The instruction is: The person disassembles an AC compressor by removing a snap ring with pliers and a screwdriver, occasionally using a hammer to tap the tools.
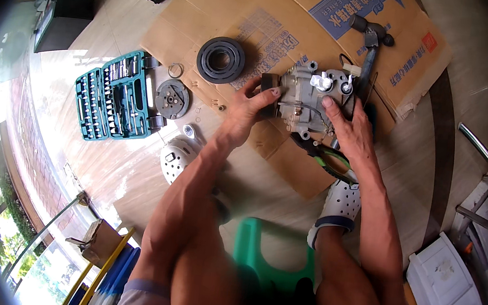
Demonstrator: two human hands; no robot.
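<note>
A grey metal car air-conditioning compressor (304,108) lies on its side over the flattened cardboard, between my hands. My left hand (252,106) grips the dark round part (268,89) at its left end, thumb on top. At the other end my right hand (349,128) is closed round the body, thumb pressed on the top and fingers hidden behind. White plugs or wrapping (322,82) cover its ports. A black grooved pulley (221,59) lies to the left, beside a round clutch plate (172,99) and a metal snap ring (175,70).
A hammer (369,58) lies beyond my right hand on the cardboard (212,10). Green-and-black handles (333,162) show under the compressor. An open teal socket set (119,99) is at left. A green stool (270,264) and white clogs (340,205) are near my legs.
</note>
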